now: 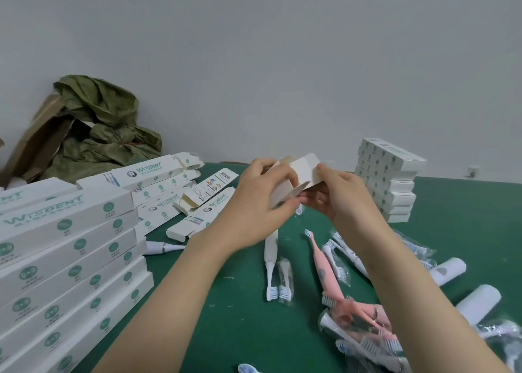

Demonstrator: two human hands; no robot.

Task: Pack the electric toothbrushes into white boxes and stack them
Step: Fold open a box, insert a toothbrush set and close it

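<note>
The small white carton [293,180] is matt cardboard. The dark green tabletop [466,217] looks matt, perhaps felt. Clear crinkled wrappers [285,276] are glossy plastic; the pink toothbrush [320,268] is smooth plastic.

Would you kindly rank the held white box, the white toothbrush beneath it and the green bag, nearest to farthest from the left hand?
1. white box: gripped by the left hand.
2. white toothbrush: on the mat, just below.
3. green bag: far back-left, by the wall.

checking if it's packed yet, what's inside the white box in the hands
The white box, gripped by the left hand and right hand, shows only bare brown card at its open far end. Deeper inside is hidden by its walls and both hands.
</note>
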